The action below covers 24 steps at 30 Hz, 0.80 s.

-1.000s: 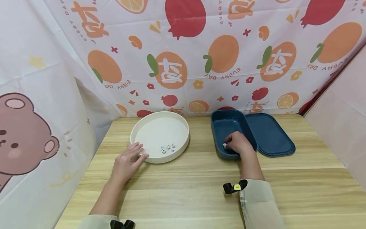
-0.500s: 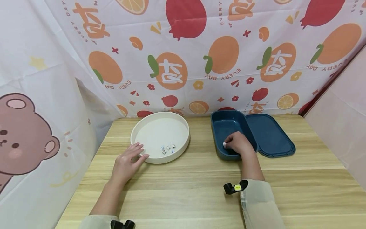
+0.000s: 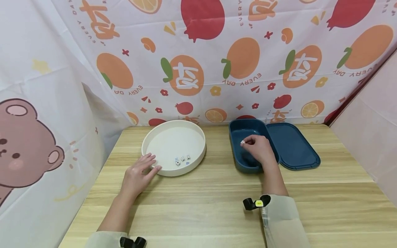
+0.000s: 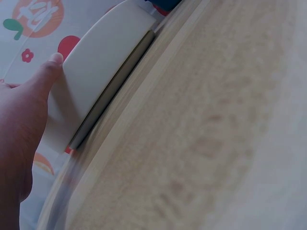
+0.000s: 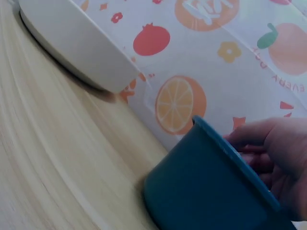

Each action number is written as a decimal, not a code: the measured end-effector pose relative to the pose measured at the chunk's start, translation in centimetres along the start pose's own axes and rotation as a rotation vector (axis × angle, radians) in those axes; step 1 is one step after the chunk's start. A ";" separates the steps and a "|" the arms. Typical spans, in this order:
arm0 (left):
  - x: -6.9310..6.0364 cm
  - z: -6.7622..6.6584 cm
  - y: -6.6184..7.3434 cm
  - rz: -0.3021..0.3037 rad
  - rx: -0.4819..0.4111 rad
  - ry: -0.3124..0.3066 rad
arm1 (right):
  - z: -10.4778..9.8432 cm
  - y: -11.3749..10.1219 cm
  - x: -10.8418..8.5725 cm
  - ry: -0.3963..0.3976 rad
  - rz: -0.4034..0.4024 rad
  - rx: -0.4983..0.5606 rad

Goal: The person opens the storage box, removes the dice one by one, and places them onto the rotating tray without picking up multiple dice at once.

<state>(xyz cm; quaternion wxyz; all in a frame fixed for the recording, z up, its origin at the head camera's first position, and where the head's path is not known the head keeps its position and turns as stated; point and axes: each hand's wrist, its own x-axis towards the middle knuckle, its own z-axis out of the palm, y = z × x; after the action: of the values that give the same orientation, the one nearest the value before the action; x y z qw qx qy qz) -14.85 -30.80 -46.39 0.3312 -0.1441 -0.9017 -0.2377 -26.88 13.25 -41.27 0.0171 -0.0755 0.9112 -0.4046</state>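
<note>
Between thumb and fingertips my right hand [image 3: 259, 148] pinches a white die [image 3: 243, 142], above the floor of a dark blue box [image 3: 238, 159]. In the right wrist view the box wall hides the die and the fingertips. My left hand [image 3: 138, 174] rests on the near left rim of a round cream tray [image 3: 173, 137], its fingers fairly straight; the left wrist view has the thumb [image 4: 53, 64] against the tray's edge. Several small white dice [image 3: 183, 159] lie together in the tray's near right part, some with blue pips.
A dark blue lid [image 3: 293, 146] lies flat on the wooden table [image 3: 198, 206], against the box's right side. Behind the table hangs a fruit-print cloth [image 3: 214, 62]. Each sleeve carries a small black camera, such as the right wrist camera [image 3: 256, 202].
My right hand has lifted the die off the box floor, moving up and slightly away from me. The left hand, the tray and the dice in it have stayed put.
</note>
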 end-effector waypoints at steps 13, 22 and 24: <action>0.2 -0.3 0.1 -0.006 0.006 -0.014 | 5.1 -6.5 -0.7 0.099 -0.262 0.066; -0.1 0.0 -0.2 0.005 -0.002 0.000 | 11.3 -9.6 0.4 -0.056 -0.341 -0.005; -0.2 0.0 -0.2 0.008 -0.002 0.001 | 12.1 -10.0 0.7 -0.086 -0.338 -0.059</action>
<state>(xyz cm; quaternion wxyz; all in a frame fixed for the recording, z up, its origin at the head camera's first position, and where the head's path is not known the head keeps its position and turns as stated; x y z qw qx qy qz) -14.76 -30.96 -46.54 0.3325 -0.1480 -0.9007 -0.2371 -25.27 -2.36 -41.94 -0.0141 -0.2452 0.8956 -0.3710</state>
